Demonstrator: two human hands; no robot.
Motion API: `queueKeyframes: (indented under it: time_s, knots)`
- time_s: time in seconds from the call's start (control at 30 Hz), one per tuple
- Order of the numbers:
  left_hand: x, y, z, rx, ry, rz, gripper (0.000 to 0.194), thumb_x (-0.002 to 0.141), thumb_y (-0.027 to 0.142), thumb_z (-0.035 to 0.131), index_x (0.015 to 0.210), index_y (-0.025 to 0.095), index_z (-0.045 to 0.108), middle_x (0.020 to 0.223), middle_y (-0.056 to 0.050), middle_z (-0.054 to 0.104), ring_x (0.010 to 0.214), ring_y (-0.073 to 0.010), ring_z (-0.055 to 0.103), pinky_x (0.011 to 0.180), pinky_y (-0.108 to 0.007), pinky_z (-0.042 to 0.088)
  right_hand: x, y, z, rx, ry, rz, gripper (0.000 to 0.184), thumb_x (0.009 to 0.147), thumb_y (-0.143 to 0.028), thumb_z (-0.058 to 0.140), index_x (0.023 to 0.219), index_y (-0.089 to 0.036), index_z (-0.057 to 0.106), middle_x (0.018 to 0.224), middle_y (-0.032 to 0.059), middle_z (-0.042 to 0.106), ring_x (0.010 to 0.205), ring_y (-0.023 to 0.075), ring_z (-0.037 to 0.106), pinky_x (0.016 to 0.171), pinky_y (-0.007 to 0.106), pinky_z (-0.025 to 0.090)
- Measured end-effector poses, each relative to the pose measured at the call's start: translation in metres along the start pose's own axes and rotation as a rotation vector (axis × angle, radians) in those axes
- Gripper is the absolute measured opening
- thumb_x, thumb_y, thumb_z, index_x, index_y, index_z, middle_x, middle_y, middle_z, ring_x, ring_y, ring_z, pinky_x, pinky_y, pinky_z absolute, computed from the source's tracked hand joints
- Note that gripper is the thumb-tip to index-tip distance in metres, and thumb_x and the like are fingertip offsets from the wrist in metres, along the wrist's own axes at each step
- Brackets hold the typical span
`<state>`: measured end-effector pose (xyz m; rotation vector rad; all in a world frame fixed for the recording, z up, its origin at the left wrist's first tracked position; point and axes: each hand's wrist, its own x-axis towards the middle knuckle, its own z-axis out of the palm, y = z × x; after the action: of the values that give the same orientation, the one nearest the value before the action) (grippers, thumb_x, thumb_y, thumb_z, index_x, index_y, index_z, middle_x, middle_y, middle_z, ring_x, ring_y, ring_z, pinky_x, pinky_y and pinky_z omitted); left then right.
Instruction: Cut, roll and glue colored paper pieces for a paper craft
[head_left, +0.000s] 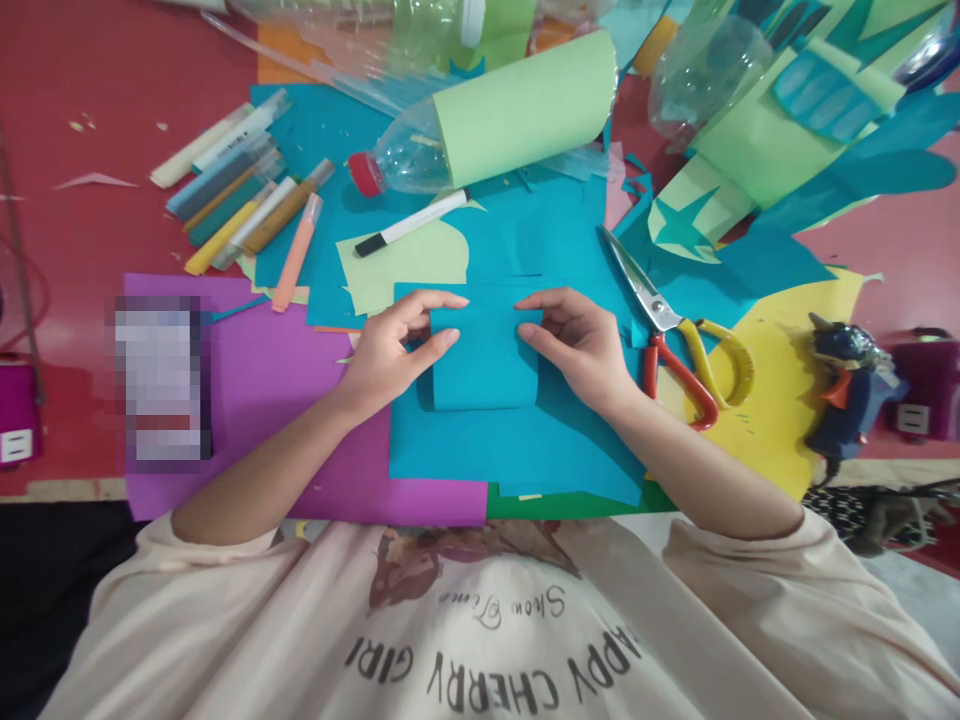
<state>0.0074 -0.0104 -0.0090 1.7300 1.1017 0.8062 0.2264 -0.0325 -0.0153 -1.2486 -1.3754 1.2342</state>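
Observation:
A folded piece of blue paper [486, 365] is held up in front of me, above a larger blue sheet [442, 445]. My left hand [405, 340] grips its left side near the top, with the thumb lying over the near face. On the opposite side, my right hand [577, 345] has the upper right edge between thumb and fingers. Scissors [660, 320] with red and yellow handles lie open just right of my right hand. Beyond my hands, a black-and-white marker [411, 222] rests on a pale green paper scrap [405, 265].
A plastic bottle [412, 145] wrapped in green paper lies at the back. Several markers [232, 190] are at the left, above a phone-like blurred object [161, 380] on purple paper [300, 450]. Rightward are a green-and-blue paper craft [780, 140] and a glue gun [851, 390] by yellow paper [780, 350].

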Motion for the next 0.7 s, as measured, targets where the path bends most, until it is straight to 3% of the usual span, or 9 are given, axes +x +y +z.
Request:
queueKeyframes:
  time_s: [0.7]
  knots:
    - [-0.0005,0.0007,0.0007,0.005,0.005,-0.041,0.022,0.085,0.027,0.062,0.105,0.021,0.07,0.051,0.008,0.033,0.045,-0.0077,0.03,0.047,-0.023,0.03,-0.0004,0.0008,-0.0003,-0.006,0.013,0.001,0.025,0.081,-0.043,0.07,0.09,-0.02,0.067,0.072,-0.0008,0.059,0.061,0.0104,0.049,0.054,0.025,0.043]
